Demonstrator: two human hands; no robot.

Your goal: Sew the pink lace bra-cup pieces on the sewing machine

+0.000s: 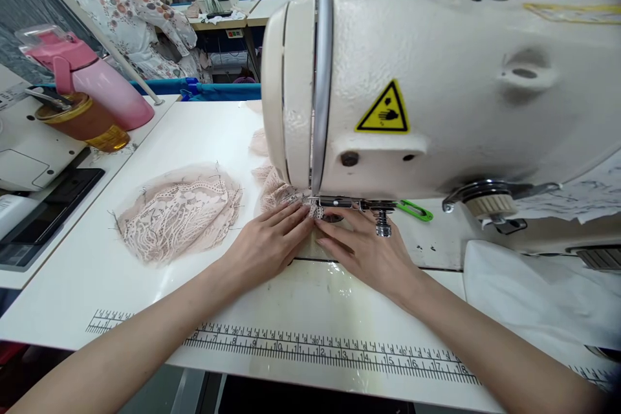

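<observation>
Where the cream head of the sewing machine [436, 90] overhangs the white bench [194, 136], both hands lie flat, palms down, on a small piece of pink lace [274, 191] at the needle area. The left hand [266, 242] presses with extended fingers, its fingertips touching the lace edge just beside the presser foot [334, 204]; the right hand [363, 249] mirrors it from the other side, fingers straight and close together — neither hand is closed around anything, each only bears down on the fabric. The fingertips of the two hands nearly meet under the machine head. Whether the needle is in the cloth cannot be told, since the head hides it.

To the left, well apart from the hands, a stack of lace pieces [177, 213] rests on the bench. A green-handled tool [414, 209] lies just behind the right hand, beneath the machine arm. A printed ruler [320, 346] runs along the bench's near edge. At far left stand a pink bottle [97, 81] and a brown jar [85, 118] — touching each other. White cloth [533, 294] lies at the right.
</observation>
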